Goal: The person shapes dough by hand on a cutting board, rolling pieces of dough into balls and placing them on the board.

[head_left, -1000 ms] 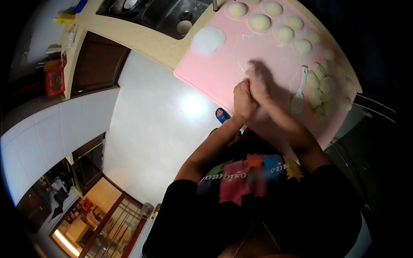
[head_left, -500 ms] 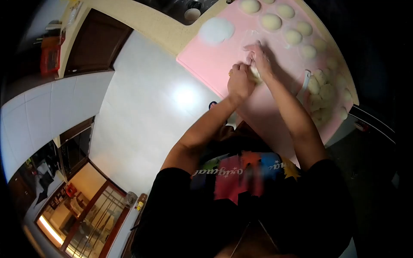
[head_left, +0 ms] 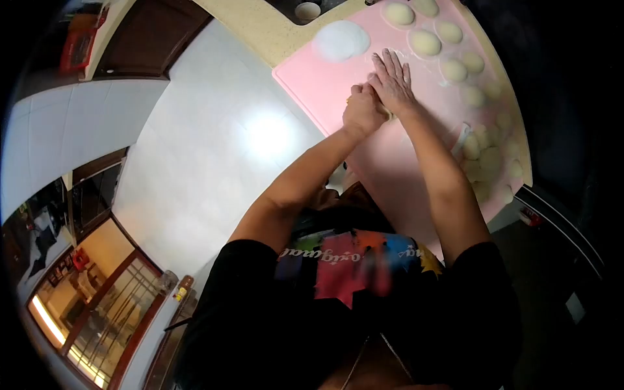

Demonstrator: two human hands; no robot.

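Note:
On a pink mat (head_left: 305,84), my left hand (head_left: 364,110) is curled with its fingers folded over a piece of dough (head_left: 389,114). Only a small pale edge of that dough shows between my hands. My right hand (head_left: 394,83) lies beside and against the left one, its floury fingers stretched out and slightly apart, palm down. Whether its palm presses on the dough is hidden. Several smooth, round dough balls (head_left: 426,43) sit on the mat beyond my right hand. A white mound of flour (head_left: 341,40) lies past my fingertips.
To the right, several cut dough pieces (head_left: 489,159) are heaped beside a scraper with a pale blade (head_left: 461,138). A small bowl (head_left: 307,11) stands at the far counter. The counter edge (head_left: 250,29) borders the mat, and white floor (head_left: 214,143) is at left.
My right hand's fingers have straightened and spread from a bent pose. My left hand stays curled at the dough. The view has shifted slightly.

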